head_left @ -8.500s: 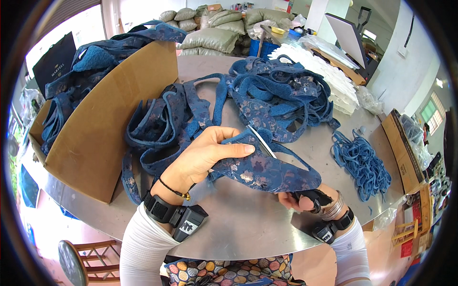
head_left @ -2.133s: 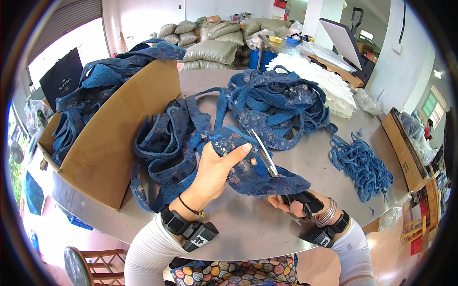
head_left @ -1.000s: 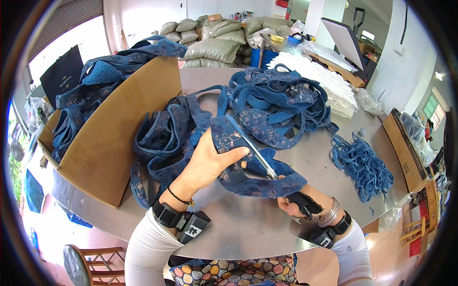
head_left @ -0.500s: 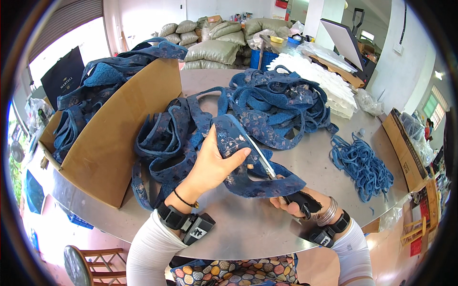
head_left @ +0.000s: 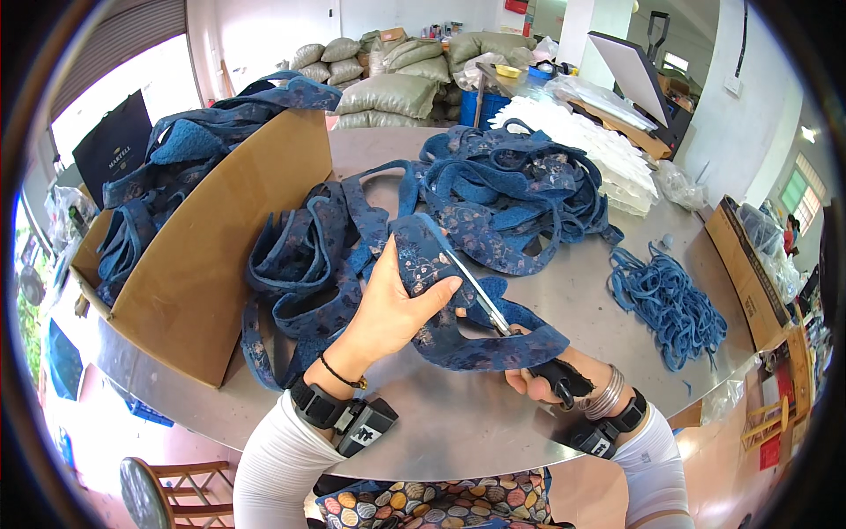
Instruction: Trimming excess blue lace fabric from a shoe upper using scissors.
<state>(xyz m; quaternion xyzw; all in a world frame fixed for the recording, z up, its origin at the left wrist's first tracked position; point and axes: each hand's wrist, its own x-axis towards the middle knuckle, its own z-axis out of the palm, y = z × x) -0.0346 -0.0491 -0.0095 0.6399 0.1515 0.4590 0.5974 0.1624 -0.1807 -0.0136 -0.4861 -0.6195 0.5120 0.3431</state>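
While the cardboard box (head_left: 220,273) at far left stands stuffed with blue strips, the left hand (head_left: 392,304) pinches a blue patterned fabric piece (head_left: 458,339) held above the metal table (head_left: 441,423). It looks light, limp and prone to sag; best held taut near the cut. The right hand (head_left: 546,379) is closed on scissors (head_left: 493,309), blades in the cloth.

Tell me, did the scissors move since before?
Yes. The scissors in the right hand have pushed farther up along the blue cloth strip, their tips now nearer the big fabric pile on the table.
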